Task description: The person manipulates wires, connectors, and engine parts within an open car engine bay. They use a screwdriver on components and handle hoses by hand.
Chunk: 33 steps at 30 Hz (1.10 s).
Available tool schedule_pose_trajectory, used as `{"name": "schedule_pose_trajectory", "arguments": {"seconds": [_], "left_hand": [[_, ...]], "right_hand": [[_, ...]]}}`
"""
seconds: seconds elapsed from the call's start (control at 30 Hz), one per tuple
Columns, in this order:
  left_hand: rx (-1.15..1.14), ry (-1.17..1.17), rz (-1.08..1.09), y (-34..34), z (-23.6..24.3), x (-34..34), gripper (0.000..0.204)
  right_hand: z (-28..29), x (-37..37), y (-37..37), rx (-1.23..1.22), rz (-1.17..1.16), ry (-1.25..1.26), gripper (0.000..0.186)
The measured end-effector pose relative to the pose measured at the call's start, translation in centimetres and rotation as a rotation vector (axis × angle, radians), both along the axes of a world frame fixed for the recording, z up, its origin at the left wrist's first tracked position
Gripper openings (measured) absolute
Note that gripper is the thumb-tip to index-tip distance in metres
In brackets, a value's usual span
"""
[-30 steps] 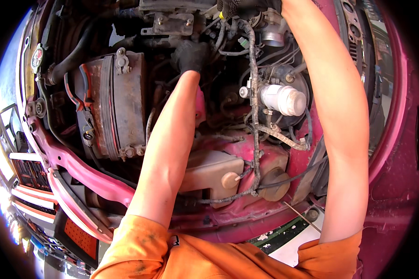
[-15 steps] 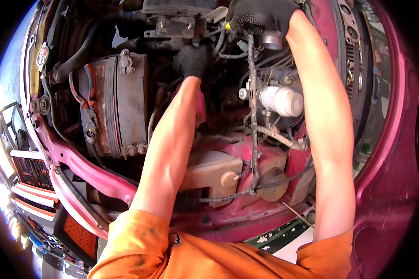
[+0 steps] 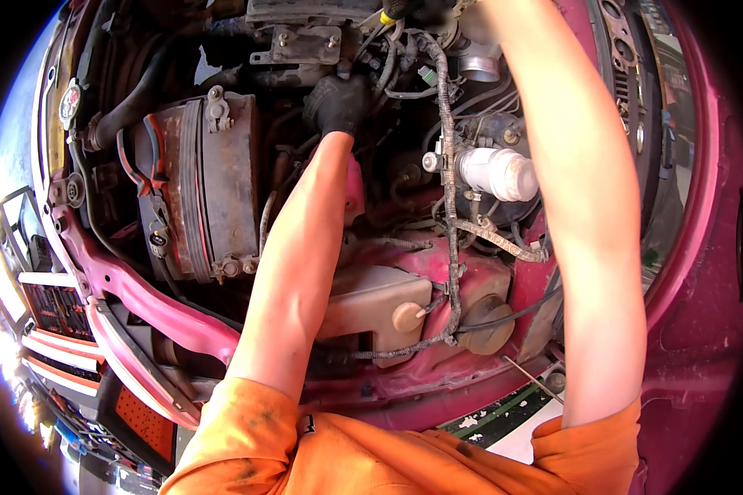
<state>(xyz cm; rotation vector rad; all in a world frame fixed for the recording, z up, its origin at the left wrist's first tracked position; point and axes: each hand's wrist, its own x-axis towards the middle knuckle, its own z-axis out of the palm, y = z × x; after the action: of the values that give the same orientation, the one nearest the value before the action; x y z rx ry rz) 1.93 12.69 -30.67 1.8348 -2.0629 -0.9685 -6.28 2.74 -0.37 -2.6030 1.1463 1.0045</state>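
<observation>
My left hand (image 3: 334, 106), in a black glove, reaches down among hoses below a grey metal bracket (image 3: 301, 45); its fingers look curled, but what they grip is hidden. At the top edge my right hand (image 3: 409, 12), also gloved, is blurred and partly out of frame, beside a yellow-tipped piece (image 3: 386, 18) and dark wiring (image 3: 429, 49); its fingers cannot be made out. Red-and-black pliers (image 3: 157, 169) rest on a rusty grey housing (image 3: 223, 190) left of my forearm. A white cylindrical reservoir (image 3: 495, 175) sits between a taped harness (image 3: 450, 206) and my right forearm.
The magenta body edge (image 3: 140, 305) runs along the lower left. A translucent plastic tank (image 3: 371, 305) and a thin rod (image 3: 528, 375) lie low in the bay. A tool cart with an orange perforated panel (image 3: 144, 412) stands outside at lower left. The fender (image 3: 702, 346) is at right.
My right hand came down and leftward over the wiring half a second ago, then moved back up toward the top edge, the forearm shifting right. My left hand shifted only slightly.
</observation>
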Motion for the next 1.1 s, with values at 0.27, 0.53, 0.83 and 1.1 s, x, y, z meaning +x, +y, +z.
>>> {"name": "schedule_pose_trajectory", "arguments": {"seconds": [0.27,0.53,0.83,1.1], "left_hand": [[-0.057,0.156,0.032,-0.7,-3.0,2.1,0.051],[-0.048,0.271,0.079,1.1,3.4,1.6,0.046],[0.255,0.74,0.36,2.7,6.9,3.6,0.047],[0.184,0.478,0.447,2.7,6.7,3.4,0.047]], "right_hand": [[-5.3,7.5,3.5,-0.042,-0.36,-0.165,0.025],[-1.8,6.3,7.2,-0.245,-0.431,-0.083,0.017],[2.7,-5.2,-0.3,0.387,-0.418,-0.37,0.025],[5.4,0.6,0.4,0.162,-1.024,-0.248,0.017]]}}
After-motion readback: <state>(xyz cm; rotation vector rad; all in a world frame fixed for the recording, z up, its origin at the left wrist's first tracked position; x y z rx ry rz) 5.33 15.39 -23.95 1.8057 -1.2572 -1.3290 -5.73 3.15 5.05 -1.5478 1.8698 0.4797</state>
